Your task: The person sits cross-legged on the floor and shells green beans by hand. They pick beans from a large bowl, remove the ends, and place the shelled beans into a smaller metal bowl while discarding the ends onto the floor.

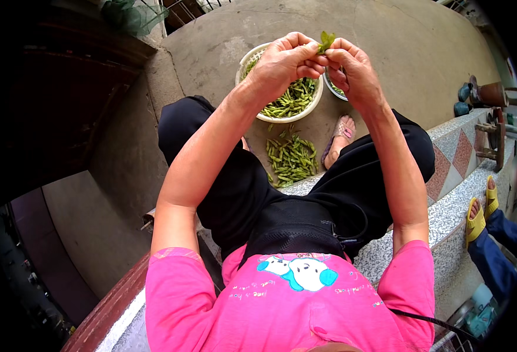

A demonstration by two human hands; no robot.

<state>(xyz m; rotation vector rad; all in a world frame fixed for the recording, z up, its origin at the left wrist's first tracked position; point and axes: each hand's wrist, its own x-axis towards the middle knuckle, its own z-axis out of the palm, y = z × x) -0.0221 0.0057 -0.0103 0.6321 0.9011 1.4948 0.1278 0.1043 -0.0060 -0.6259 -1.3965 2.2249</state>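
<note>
My left hand (290,61) and my right hand (351,68) meet above the baskets, both pinching a green soybean pod (326,40) between thumb and fingers. Below my left hand, a round cream plastic basket (294,118) holds many green pods (291,100). A smaller bowl (338,96) with green contents is mostly hidden by my right hand and the basket. On the ground between my feet lies a heap of more pods (291,160).
A speckled stone step (447,211) runs along the right. Another person's feet in yellow sandals (475,224) rest there, near a small wooden stool (491,136). A flowerpot (491,94) stands farther back. Dark wooden doors (65,97) are at left.
</note>
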